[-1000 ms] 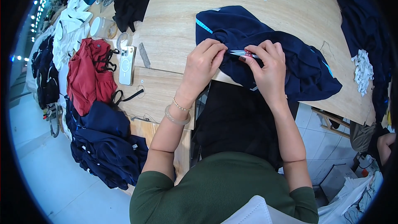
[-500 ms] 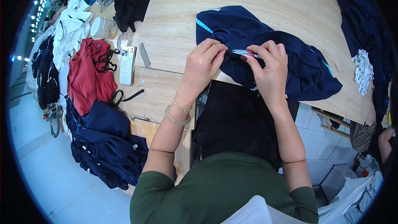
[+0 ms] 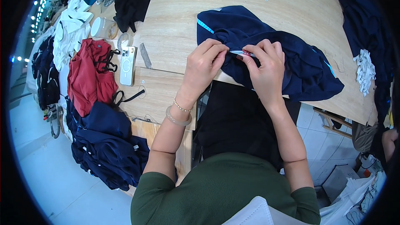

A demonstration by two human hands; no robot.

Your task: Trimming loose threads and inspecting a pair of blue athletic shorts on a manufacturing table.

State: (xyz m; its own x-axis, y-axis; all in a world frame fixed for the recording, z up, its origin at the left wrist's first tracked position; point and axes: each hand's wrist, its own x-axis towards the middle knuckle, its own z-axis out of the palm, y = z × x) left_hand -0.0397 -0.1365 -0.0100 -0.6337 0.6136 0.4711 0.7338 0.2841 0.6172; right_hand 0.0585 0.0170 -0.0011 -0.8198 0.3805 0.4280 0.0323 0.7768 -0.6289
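A navy garment with light blue stripes lies bunched on the wooden table, its near edge hanging over the table edge. My left hand is closed in a pinch on a fold of it; any thread between the fingertips is too small to see. My right hand grips a small pair of thread snips, closed around its body. The snips' pale blades point left and reach nearly to my left fingertips, over the dark cloth.
A phone, a red garment and a clear jar lie on the left. Navy garments are heaped nearer to me. White cloth pieces hang at the right edge of the wooden table. Another person's arm shows far right.
My right hand has moved slightly left with the snips, bringing the blades closer to my left fingertips. The left hand and garment look unmoved.
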